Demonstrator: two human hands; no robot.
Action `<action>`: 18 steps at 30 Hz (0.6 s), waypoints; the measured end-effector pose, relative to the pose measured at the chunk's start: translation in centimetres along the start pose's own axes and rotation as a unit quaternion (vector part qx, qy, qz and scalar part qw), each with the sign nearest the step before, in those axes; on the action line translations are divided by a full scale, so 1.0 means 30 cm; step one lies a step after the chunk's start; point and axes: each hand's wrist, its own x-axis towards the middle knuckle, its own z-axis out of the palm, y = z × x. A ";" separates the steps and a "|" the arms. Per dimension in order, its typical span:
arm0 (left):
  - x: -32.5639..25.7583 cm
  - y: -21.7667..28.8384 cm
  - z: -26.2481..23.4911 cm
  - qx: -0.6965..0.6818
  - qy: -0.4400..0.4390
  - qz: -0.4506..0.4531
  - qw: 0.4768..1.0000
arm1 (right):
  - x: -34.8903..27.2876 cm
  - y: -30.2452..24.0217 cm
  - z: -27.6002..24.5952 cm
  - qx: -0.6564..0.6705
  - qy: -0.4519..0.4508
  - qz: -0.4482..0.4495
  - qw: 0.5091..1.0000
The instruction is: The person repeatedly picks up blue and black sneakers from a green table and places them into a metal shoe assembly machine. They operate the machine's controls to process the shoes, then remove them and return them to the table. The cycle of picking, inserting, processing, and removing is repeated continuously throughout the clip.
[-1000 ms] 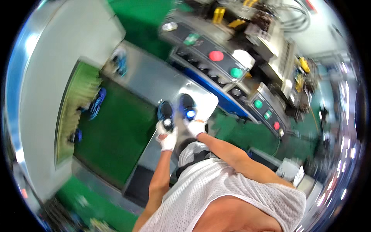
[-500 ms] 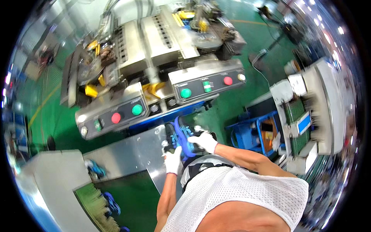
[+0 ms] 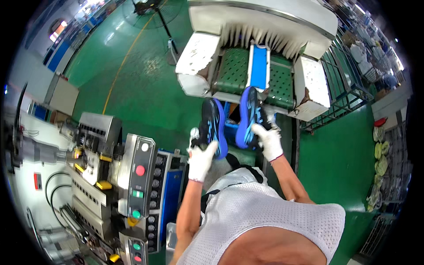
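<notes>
White gloves cover both of my hands. My left hand is closed round the heel end of a black and blue shoe with a purple-blue sole. A matching shoe is gripped in my right hand, also by its rear part. Both shoes point away from me, soles turned toward each other, with a gap between them. Just beyond their toes lies a machine's green perforated conveyor belt, split by a blue strip with a white frame.
A hood with hanging white strips covers the conveyor's far end, between white side housings. At left stands a metal machine with a button panel. A fan stands far left; a dark rack is at right.
My view has turned right, from the button-panel machine to the conveyor. The two shoes, earlier held close together, are now apart, one in each hand.
</notes>
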 end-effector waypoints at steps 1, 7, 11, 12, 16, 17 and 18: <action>0.091 0.086 0.028 -0.060 -0.043 0.058 0.996 | 0.055 -0.068 -0.040 0.013 0.034 -0.051 0.998; 0.624 0.518 0.350 0.065 0.007 0.221 0.973 | 0.462 -0.370 -0.214 -0.312 0.187 -0.249 0.898; 0.967 0.518 0.634 0.108 0.027 0.262 0.959 | 0.820 -0.404 -0.225 -0.388 0.209 -0.277 0.854; 1.034 0.546 0.652 0.111 0.039 0.253 0.960 | 0.866 -0.453 -0.193 -0.403 0.196 -0.251 0.858; 0.971 0.656 0.602 0.061 -0.041 0.211 0.975 | 1.018 -0.508 -0.215 -0.477 0.246 -0.302 0.788; 0.962 0.612 0.584 0.058 -0.003 0.221 0.974 | 1.032 -0.483 -0.179 -0.472 0.264 -0.363 0.759; 0.931 0.535 0.545 0.020 0.019 0.270 0.963 | 0.924 -0.498 -0.085 -0.424 0.244 -0.428 0.760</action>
